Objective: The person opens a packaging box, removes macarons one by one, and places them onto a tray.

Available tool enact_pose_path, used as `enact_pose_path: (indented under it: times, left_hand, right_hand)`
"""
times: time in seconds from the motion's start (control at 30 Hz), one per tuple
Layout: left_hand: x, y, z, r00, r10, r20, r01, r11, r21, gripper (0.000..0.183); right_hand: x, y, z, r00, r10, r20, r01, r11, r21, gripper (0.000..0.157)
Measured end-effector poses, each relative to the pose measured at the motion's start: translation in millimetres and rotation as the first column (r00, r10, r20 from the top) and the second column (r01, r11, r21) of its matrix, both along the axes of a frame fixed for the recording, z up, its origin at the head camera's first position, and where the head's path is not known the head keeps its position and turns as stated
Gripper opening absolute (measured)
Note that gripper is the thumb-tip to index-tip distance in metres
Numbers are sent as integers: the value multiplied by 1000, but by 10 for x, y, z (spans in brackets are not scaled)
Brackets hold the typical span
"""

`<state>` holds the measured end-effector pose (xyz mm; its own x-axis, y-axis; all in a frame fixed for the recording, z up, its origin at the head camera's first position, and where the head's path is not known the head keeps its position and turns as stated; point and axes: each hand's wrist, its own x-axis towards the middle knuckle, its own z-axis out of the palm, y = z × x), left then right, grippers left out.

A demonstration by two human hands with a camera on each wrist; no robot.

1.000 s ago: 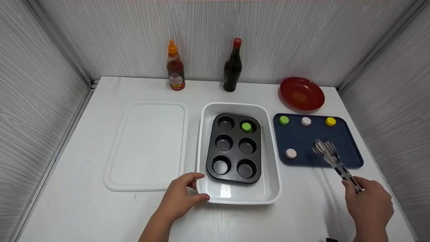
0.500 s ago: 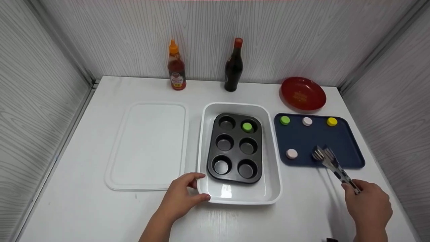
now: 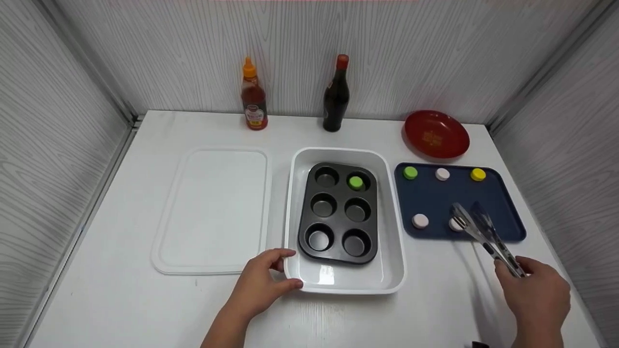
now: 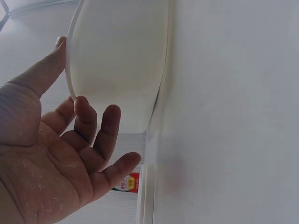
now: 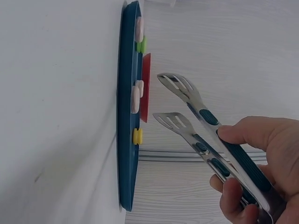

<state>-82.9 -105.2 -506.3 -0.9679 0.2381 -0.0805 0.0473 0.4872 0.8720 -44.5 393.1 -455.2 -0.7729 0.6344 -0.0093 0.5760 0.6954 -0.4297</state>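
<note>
My left hand [image 3: 263, 278] holds the near left corner of a white rectangular tub [image 3: 394, 270], thumb and fingertips at its rim. Inside the tub lies a dark muffin tin [image 3: 340, 212]; a green disc [image 3: 355, 182] sits in its far right cup. My right hand [image 3: 536, 290] grips metal tongs [image 3: 483, 237] by the handles, above a blue tray [image 3: 498, 212]. In the right wrist view the slotted tong tips [image 5: 175, 123] stand apart with nothing between them. A pale disc [image 3: 455, 224] on the tray is partly hidden behind the tongs.
Also on the tray are a green disc [image 3: 410, 173], a yellow disc [image 3: 478, 174] and two pale discs [image 3: 420, 221]. A white lid [image 3: 215, 208] lies left of the tub. Behind stand a sauce bottle [image 3: 254, 101], a dark bottle [image 3: 336, 96] and a red bowl [image 3: 436, 134].
The tongs have shifted and their tips have risen and spread, so the near pale disc beneath them shows. My right hand has moved slightly right. The left hand and tub stay put.
</note>
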Motion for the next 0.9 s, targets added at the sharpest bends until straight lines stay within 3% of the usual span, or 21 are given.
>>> enact_pose_path:
  times: [0.17,0.3,0.47,0.63,0.8,0.9]
  left_hand:
    - [4,1,-3,1000,1,0,-1,1000,3,60]
    - [1,-1,-12,1000,4,6,-4,1000,2,60]
    - [-6,-5,-14,1000,4,1,-4,1000,6,60]
    - [-11,-8,-15,1000,1,-1,-1,1000,9,59]
    - [-7,-8,-6,1000,1,22,-1,1000,16,60]
    - [-7,-7,-2,1000,-3,23,3,1000,19,60]
  right_hand:
    - [-20,-61,-16,994,43,-104,-40,999,31,49]
    - [-68,-156,-13,970,111,-218,-93,991,91,40]
    - [-184,-308,35,918,225,-326,-184,971,153,30]
    - [-324,-459,98,877,331,-348,-288,942,171,29]
    - [-482,-624,141,804,441,-398,-389,897,209,28]
    - [-579,-735,143,774,482,-411,-429,876,220,27]
